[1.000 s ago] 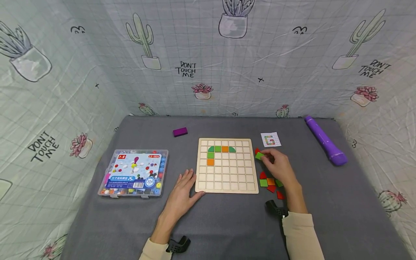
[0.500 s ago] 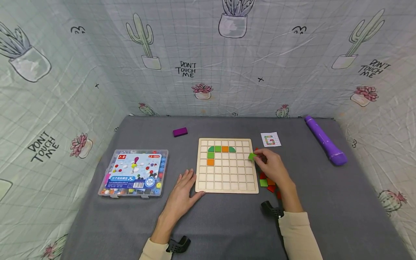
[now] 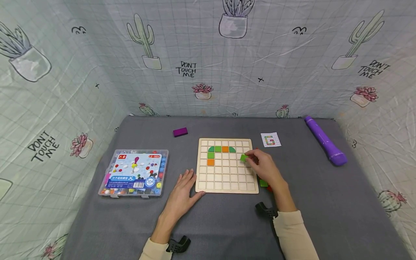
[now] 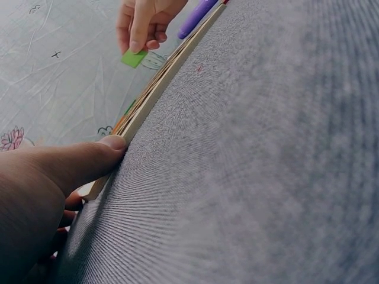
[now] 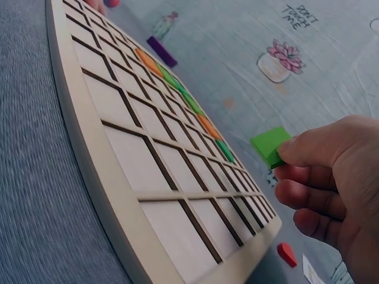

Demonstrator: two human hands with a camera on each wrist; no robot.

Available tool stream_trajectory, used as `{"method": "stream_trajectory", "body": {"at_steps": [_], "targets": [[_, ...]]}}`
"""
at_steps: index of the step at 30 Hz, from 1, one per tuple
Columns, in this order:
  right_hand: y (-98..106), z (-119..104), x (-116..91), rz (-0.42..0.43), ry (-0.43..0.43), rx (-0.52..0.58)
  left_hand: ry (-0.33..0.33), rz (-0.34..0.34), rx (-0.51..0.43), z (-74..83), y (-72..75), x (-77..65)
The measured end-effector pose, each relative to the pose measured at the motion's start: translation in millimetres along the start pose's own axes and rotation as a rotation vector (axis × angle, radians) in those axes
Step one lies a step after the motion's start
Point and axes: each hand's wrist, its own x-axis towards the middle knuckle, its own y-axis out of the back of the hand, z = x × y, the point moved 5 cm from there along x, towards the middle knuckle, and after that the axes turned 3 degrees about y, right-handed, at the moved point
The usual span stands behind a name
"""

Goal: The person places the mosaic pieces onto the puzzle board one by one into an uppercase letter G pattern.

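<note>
A light wooden grid board [image 3: 226, 184] lies flat on the grey cloth. In its upper left cells sit green and orange tiles [image 3: 210, 162] and two rounded dark green pieces [image 3: 232, 149]. My right hand [image 3: 264, 167] pinches a square green tile [image 5: 272, 145] between thumb and fingers, held above the right part of the board. My left hand [image 3: 180, 193] rests at the board's lower left corner, fingers extended, thumb [image 4: 112, 142] touching its edge. Beside the board's right edge, partly hidden by my right hand, lie loose pieces, one of them a green tile [image 3: 263, 183].
A small pattern card [image 3: 270, 139] lies behind my right hand. To the left is a clear plastic box [image 3: 133, 174] of coloured parts. A purple block [image 3: 180, 132] sits at the back, and a purple microphone-shaped object [image 3: 325, 141] at the far right.
My right hand has carried the green tile leftward from the loose pieces to over the board's right part. My left hand has stayed in place.
</note>
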Motion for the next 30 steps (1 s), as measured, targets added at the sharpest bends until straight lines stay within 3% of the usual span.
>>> {"method": "stream_trajectory", "body": {"at_steps": [25,30], "targets": [[-38.7,-30.4,16.1,-0.060,0.142,0.024,0.005,-0.011,0.004,1.2,0.5,0.9],[-44.5,-36.0,17.5,-0.092,0.126,0.045,0.007,-0.011,0.001,1.2,0.9,1.0]]}}
